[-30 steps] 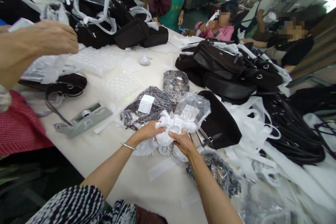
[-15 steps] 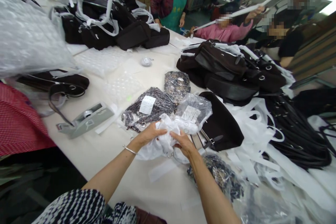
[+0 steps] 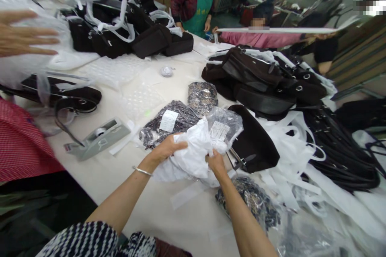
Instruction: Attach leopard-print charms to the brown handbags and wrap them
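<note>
A crumpled white wrapping (image 3: pixel 193 144) lies between my two hands, over the near side of the packed bundles. My left hand (image 3: pixel 167 148), with a bracelet at the wrist, grips its left side with the thumb on top. On the right, my right hand (image 3: pixel 216 163) pinches the edge of the same wrapping. Just beyond are a dark patterned bundle (image 3: pixel 150 132) in clear plastic with a white label and a grey plastic packet (image 3: pixel 232 124), also labelled. A dark brown bag (image 3: pixel 256 144) touches the packet's right side.
A tape dispenser (image 3: pixel 101 140) stands at the left table edge. Dark bags (image 3: pixel 259 76) are piled at the back right, more (image 3: pixel 114 28) at the back left. Another person's hand (image 3: pixel 27 34) reaches in at far left. A plastic-wrapped bundle (image 3: pixel 250 200) lies near my right forearm.
The white wrapping has spread out wider and higher between my hands. My right hand has shifted slightly right. Another person's open hand has appeared at left, and the large plastic there has moved.
</note>
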A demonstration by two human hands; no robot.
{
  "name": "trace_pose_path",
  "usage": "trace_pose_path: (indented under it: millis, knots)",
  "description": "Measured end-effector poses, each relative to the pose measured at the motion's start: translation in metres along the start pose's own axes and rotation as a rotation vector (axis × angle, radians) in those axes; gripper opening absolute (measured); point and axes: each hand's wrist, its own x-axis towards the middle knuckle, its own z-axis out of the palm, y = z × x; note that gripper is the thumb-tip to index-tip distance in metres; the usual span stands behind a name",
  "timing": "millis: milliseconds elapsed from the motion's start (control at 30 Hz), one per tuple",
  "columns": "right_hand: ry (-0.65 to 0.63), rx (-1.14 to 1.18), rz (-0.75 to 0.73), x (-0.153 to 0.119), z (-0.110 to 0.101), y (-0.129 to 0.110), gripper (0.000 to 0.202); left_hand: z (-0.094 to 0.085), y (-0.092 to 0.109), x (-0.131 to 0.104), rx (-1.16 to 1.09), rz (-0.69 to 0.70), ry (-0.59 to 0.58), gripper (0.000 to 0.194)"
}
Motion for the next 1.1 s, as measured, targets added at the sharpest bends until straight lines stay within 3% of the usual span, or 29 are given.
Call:
trace_pose_path:
  millis: [100,233,333,467,600,667,767,833,900,1000,1100]
  knots:
    - [-0.14,0.151,0.041,-0.007,0.004,-0.009,0.041,0.0,-0.001,0.011,0.179,0.013,-0.038,0.053]
    - [-0.263,0.312,0.022,-0.012,0.013,-0.026,0.049,0.007,-0.008,0.022,0.169,0.033,-0.053,0.051]
    - [-0.345,0.475,-0.056,-0.013,0.002,-0.039,0.066,0.004,-0.004,0.025,0.34,0.077,0.039,0.044]
    - [-0.341,0.598,-0.141,-0.02,-0.018,-0.055,0.087,0.003,0.005,0.023,0.667,0.16,0.158,0.026]
    - [-0.45,0.468,-0.177,-0.037,0.003,-0.067,0.083,0.028,0.004,0.021,0.541,0.211,0.148,0.026]
    - [-0.406,0.429,-0.173,-0.042,0.022,-0.067,0.074,0.041,0.006,0.02,0.39,0.238,0.092,0.036]
    - [-0.193,0.501,-0.189,-0.039,0.035,-0.057,0.063,0.042,0.014,0.015,0.267,0.315,-0.056,0.066]
    - [-0.036,0.531,-0.183,-0.031,0.03,-0.047,0.058,0.033,0.018,0.009,0.351,0.35,-0.101,0.079]
    - [0.095,0.544,-0.162,-0.022,0.022,-0.037,0.053,0.025,0.013,0.001,0.471,0.29,-0.11,0.084]
    - [0.203,0.398,-0.171,-0.018,0.018,-0.026,0.041,0.026,-0.016,-0.01,0.43,0.113,-0.143,0.073]
    - [0.208,0.189,-0.211,-0.031,0.024,-0.022,0.024,0.037,-0.054,-0.017,0.215,-0.055,-0.013,0.044]
